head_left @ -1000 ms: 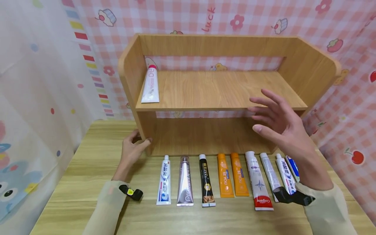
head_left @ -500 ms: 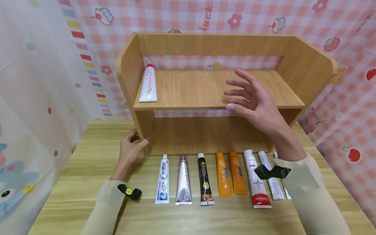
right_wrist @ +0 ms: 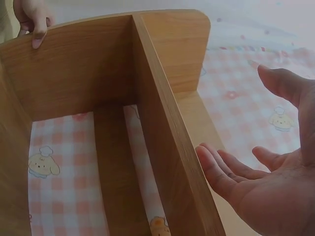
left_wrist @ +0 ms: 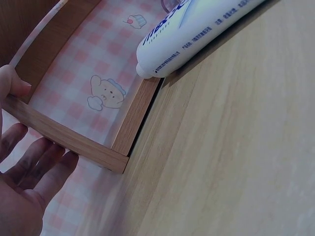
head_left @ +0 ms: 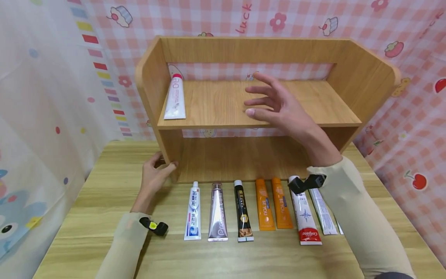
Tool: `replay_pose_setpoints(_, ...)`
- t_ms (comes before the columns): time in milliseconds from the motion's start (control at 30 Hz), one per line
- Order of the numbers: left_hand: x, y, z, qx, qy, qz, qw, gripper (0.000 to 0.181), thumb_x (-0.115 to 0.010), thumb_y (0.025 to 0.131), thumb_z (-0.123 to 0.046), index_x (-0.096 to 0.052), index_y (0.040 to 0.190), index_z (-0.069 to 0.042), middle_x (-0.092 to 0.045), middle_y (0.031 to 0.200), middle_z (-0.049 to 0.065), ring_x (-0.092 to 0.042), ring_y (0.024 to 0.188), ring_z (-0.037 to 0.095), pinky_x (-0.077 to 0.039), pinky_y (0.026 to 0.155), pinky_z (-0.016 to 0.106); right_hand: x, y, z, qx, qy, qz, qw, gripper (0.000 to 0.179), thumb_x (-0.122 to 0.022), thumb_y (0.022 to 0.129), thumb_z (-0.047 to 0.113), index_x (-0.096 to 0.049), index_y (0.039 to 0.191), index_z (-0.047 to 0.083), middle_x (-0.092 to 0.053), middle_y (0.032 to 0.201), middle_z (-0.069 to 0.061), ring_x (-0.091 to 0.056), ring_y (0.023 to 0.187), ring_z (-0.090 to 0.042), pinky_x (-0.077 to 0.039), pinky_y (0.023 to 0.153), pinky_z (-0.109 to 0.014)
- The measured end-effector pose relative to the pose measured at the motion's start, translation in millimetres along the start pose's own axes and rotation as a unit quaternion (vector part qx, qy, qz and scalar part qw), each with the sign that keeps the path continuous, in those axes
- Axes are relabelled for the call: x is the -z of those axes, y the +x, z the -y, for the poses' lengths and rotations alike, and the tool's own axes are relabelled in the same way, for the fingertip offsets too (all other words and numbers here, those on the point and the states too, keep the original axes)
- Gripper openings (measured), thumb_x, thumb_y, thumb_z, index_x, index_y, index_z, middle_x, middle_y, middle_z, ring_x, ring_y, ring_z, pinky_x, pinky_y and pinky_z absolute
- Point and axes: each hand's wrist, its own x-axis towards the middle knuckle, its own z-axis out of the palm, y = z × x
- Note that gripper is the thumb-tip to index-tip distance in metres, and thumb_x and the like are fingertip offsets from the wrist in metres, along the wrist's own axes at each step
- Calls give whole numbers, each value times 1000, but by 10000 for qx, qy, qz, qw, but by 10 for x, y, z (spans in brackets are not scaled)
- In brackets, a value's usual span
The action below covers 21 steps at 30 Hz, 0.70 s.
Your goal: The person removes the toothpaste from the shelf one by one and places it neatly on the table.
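A two-tier wooden desk shelf (head_left: 216, 102) stands on the wood-grain table. My left hand (head_left: 155, 174) grips the lower front edge of its left side panel, thumb inside and fingers outside in the left wrist view. With fingers spread and slightly bent, my right hand (head_left: 275, 102) hovers before the upper tier, holding nothing. On that tier, at the far left, lies a white toothpaste tube (head_left: 175, 100) with a red cap. Below the shelf lies a row of toothpaste tubes: white-and-blue (head_left: 193, 215), silver (head_left: 218, 217), black (head_left: 243, 213), two orange ones (head_left: 265, 209) and a red-and-white Colgate (head_left: 306, 217).
Right of the Colgate, another white tube (head_left: 324, 215) is partly covered by the right sleeve (head_left: 362, 217). A pink checked cloth (head_left: 296, 19) hangs behind the shelf, and a pale curtain (head_left: 52, 97) hangs at left. Bare tabletop (head_left: 209, 259) shows in front of the row.
My right hand has moved left along the upper tier, from its right end to near its middle, still empty. The left hand keeps its place on the side panel.
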Motion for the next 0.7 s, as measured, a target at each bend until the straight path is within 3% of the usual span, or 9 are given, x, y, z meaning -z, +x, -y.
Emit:
replay_pose_setpoints(233,-17,7,-16,3,-88,54,9999,55,-75,88,-19,-61,141,-10,-65,134,16,-58,119,30,-44,103,41,-64,196,65,-262,91,170,9995,85,-79,90,22,-31,159,34,-52,152,-1,-60,131,-25,-55,103,-40)
replay_pose_setpoints(467,-39,5,1,55,-115,114,9999,55,-75,88,-21,-61,141,-12,-65,135,14,-59,120,29,-47,102,41,-168,371,120,-550,-221,624,9963,88,-79,89,36,-27,159,39,-49,155,3,-61,129,-19,-49,110,-44)
replay_pose_setpoints(700,8,13,37,57,-10,55,10000,58,-73,89,-18,-57,145,-10,-61,141,16,-56,124,32,-45,108,48,-360,630,133,-651,-13,907,9937,91,-80,88,35,-25,161,36,-44,157,-4,-61,128,-21,-56,102,-42)
